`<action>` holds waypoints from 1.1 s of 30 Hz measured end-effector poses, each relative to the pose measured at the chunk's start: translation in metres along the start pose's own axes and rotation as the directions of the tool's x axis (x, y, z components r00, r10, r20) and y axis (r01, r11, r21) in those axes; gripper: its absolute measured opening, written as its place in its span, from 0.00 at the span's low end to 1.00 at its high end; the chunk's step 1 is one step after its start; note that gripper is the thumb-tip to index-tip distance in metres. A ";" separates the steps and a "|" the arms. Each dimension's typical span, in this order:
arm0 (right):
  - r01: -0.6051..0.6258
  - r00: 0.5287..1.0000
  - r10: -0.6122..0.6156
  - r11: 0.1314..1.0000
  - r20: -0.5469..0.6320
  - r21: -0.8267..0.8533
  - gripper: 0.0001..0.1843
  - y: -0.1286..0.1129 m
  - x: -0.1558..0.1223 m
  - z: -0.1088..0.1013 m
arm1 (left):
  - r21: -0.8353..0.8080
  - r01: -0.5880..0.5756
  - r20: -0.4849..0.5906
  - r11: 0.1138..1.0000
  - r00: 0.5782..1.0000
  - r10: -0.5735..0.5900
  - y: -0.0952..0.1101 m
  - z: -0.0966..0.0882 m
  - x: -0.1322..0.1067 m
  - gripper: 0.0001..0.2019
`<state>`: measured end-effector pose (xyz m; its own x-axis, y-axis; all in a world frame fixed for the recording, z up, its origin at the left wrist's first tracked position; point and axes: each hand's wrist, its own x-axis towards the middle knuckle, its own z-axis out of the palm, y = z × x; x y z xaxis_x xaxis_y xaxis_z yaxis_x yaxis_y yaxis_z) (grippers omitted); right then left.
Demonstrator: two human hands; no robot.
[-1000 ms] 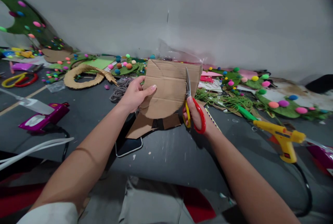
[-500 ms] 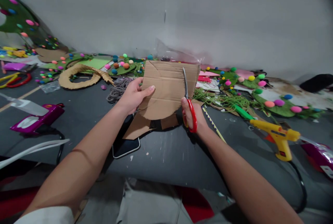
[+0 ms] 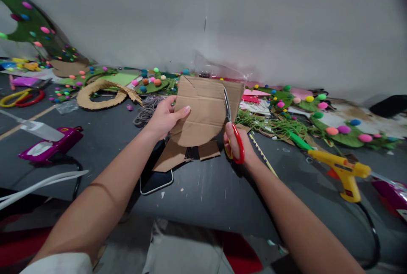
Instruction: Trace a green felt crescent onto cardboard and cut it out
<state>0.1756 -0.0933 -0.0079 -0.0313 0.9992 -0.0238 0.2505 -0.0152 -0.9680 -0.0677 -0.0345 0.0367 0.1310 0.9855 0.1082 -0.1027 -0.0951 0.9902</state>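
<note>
My left hand (image 3: 167,115) pinches the left edge of a piece of cardboard (image 3: 202,110), its thumb on the near face. The cardboard is held up off the table, with a rounded lower edge and a straight top. In my right hand (image 3: 237,140) is a pair of scissors (image 3: 240,144) with red and yellow handles. The blades point up and lie along the cardboard's right part, where a strip stands off at an angle. Cardboard offcuts (image 3: 170,155) rest below, partly over a phone (image 3: 157,182).
A yellow glue gun (image 3: 345,172) lies at right, a purple one (image 3: 52,144) at left. Grey yarn (image 3: 148,110) and a cardboard ring (image 3: 100,96) sit left of the cardboard. Green pieces with pom-poms (image 3: 343,130) line the back, near green yarn (image 3: 282,125). A striped straw (image 3: 262,153) lies right.
My right hand and the scissors have shifted slightly down and right against the cardboard, the blades lower along its right side. The left hand keeps its hold. The whole view has shifted a little.
</note>
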 end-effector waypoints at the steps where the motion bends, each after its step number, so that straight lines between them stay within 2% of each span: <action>1: -0.041 0.999 0.040 0.998 0.031 0.039 0.42 -0.001 -0.001 -0.001 | 0.007 -0.012 -0.001 1.000 1.000 0.012 0.000 0.000 0.000 0.29; 7: -0.198 0.971 0.171 0.967 0.166 0.161 0.51 -0.009 -0.004 -0.008 | -0.002 -0.010 -0.017 1.000 1.000 0.010 0.002 0.003 -0.001 0.29; 12: -0.190 0.958 0.132 0.957 0.255 0.217 0.52 -0.008 -0.006 -0.010 | -0.022 0.009 -0.108 1.000 0.994 -0.011 0.003 0.002 0.000 0.26; 14: -0.177 0.958 0.117 0.960 0.261 0.217 0.52 -0.009 -0.007 -0.009 | -0.024 0.020 -0.107 1.000 0.994 -0.023 0.005 0.001 0.000 0.26; 17: -0.189 0.961 0.139 0.962 0.241 0.200 0.52 -0.012 -0.008 -0.007 | -0.013 0.035 -0.047 0.999 0.998 -0.035 0.007 -0.001 -0.001 0.27; 21: -0.205 0.966 0.168 0.961 0.197 0.186 0.53 -0.016 -0.006 -0.007 | 0.008 -0.004 0.005 1.000 1.000 0.004 0.007 -0.002 -0.003 0.28; 23: -0.237 0.946 0.180 0.952 0.269 0.195 0.53 -0.017 -0.004 -0.010 | 0.052 -0.057 0.020 0.997 0.998 0.056 0.005 -0.004 -0.001 0.28; 27: -0.290 0.865 0.153 0.930 0.479 0.226 0.55 -0.017 0.000 -0.021 | 0.151 -0.160 0.020 0.976 0.987 0.159 0.003 -0.009 0.002 0.28; 29: -0.293 0.848 0.122 0.919 0.516 0.263 0.54 -0.018 0.001 -0.026 | 0.136 -0.128 0.024 0.982 0.992 0.126 0.004 -0.010 0.003 0.28; 33: -0.291 0.827 0.111 0.923 0.552 0.250 0.52 -0.019 0.000 -0.033 | 0.055 0.024 0.002 0.998 1.000 -0.025 0.007 -0.010 0.003 0.28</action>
<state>0.2023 -0.0915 0.0190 -0.5319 0.8042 -0.2652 -0.0020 -0.3144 -0.9493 -0.0778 -0.0310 0.0434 0.1351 0.9873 0.0840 -0.0455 -0.0785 0.9959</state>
